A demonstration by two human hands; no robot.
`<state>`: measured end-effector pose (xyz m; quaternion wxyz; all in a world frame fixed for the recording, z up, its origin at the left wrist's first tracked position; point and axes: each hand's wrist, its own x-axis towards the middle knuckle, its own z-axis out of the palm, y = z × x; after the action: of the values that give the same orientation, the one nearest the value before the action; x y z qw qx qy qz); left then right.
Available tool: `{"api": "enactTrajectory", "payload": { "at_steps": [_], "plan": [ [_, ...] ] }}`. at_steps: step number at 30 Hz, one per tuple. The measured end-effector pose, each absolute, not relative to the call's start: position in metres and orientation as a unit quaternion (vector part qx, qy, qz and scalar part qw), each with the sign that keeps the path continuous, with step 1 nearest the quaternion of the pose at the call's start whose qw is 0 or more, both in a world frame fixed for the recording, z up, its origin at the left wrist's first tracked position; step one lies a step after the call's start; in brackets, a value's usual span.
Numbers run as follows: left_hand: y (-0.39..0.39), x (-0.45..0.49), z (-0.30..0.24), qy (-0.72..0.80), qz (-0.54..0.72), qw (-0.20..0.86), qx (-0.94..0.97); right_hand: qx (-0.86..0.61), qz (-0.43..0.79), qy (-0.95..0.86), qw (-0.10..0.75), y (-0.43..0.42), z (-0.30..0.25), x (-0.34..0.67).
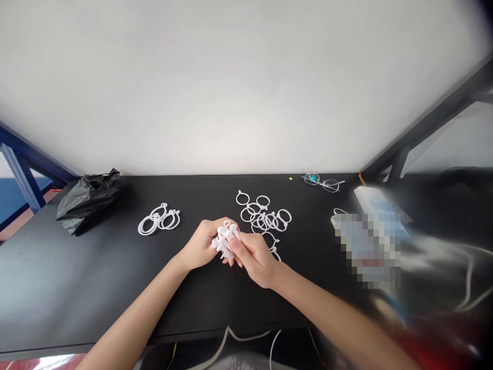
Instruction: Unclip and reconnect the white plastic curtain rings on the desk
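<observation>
Both hands meet above the middle of the black table. My left hand is closed round a bunch of small white plastic pieces with rounded heads and short stems; their exact kind I cannot make out. My right hand presses its thumb on the same bunch from the right, its fingers curled beneath. Behind and beside my right hand lies a loose spread of white curtain rings, each with a small eyelet; the hand partly hides some. A smaller cluster of white rings lies to the left, apart from my left hand.
A crumpled black plastic bag sits at the table's far left. Eyeglasses lie near the back edge. At right are a white and blue box, a pixelated item and cables. A pale wall rises behind the black table.
</observation>
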<state>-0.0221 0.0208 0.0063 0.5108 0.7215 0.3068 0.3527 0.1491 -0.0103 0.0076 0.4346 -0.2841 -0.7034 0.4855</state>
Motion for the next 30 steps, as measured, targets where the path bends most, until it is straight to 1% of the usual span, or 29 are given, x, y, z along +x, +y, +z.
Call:
{"api": "enactTrajectory", "payload": {
  "at_steps": [5,8,10,12,13,15,16,18,19,21,26,30],
  "plan": [
    [0.023,-0.025,0.008,0.317,0.368,0.533,0.693,-0.263,0.491,-0.698,0.451,-0.015,0.01,0.148],
    [0.024,-0.022,0.007,0.32,0.35,0.564,0.676,-0.281,0.503,-0.696,0.429,-0.012,0.009,0.149],
    [0.025,-0.022,0.009,0.321,0.329,0.565,0.685,-0.296,0.509,-0.698,0.408,-0.009,0.006,0.15],
    [0.028,-0.028,0.014,0.348,0.301,0.514,0.723,-0.311,0.531,-0.683,0.393,-0.004,0.004,0.151],
    [0.03,-0.033,0.018,0.376,0.282,0.464,0.751,-0.322,0.546,-0.668,0.39,-0.001,0.003,0.151],
    [0.036,-0.049,0.027,0.454,0.222,0.358,0.785,-0.355,0.558,-0.627,0.411,0.006,0.002,0.153],
    [0.04,-0.059,0.031,0.485,0.173,0.338,0.788,-0.374,0.557,-0.602,0.432,0.009,0.002,0.154],
    [0.045,-0.08,0.036,0.536,0.08,0.326,0.775,-0.395,0.552,-0.554,0.482,0.015,0.003,0.156],
    [0.048,-0.09,0.037,0.555,0.04,0.321,0.767,-0.4,0.548,-0.541,0.496,0.017,0.004,0.157],
    [0.052,-0.106,0.037,0.571,-0.002,0.314,0.759,-0.403,0.545,-0.532,0.508,0.02,0.005,0.158],
    [0.057,-0.124,0.037,0.585,-0.02,0.28,0.761,-0.405,0.544,-0.535,0.504,0.023,0.003,0.159],
    [0.059,-0.129,0.04,0.599,0.002,0.263,0.756,-0.414,0.528,-0.523,0.526,0.027,0.003,0.162]
  ]
}}
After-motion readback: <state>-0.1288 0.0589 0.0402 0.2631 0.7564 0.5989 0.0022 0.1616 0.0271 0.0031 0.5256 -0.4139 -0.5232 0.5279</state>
